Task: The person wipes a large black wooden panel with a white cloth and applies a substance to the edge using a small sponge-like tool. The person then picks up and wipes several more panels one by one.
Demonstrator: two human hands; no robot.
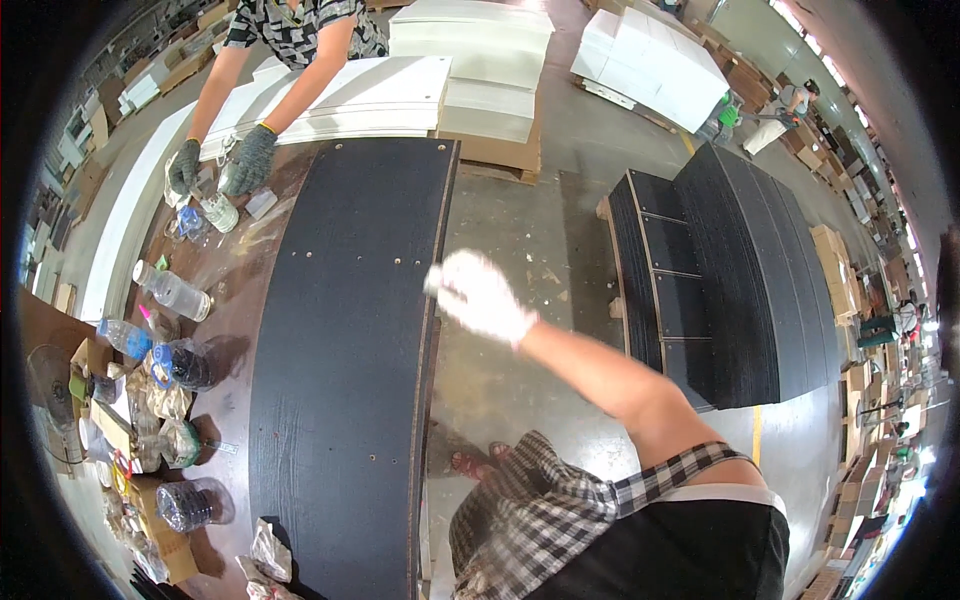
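Note:
My right hand [480, 296], in a white glove, is at the right edge of a long black panel [345, 330]. Its fingers are curled, and a small pale bit shows at their tips; blur keeps me from telling what it is. Small holes or fittings dot the panel, which lies flat on a brown table [222, 345]. My left hand is out of view. Across the table, a co-worker in dark grey gloves [248, 160] holds a clear bottle [220, 212] beside a crumpled cloth.
Bottles [178, 293], a dark jar [185, 363] and a clear container [185, 505] line the table's left side. Crumpled rags [268, 560] lie near the front. White panels [370, 95] are stacked beyond. Stacked black panels [735, 270] stand on the floor [520, 240] at right.

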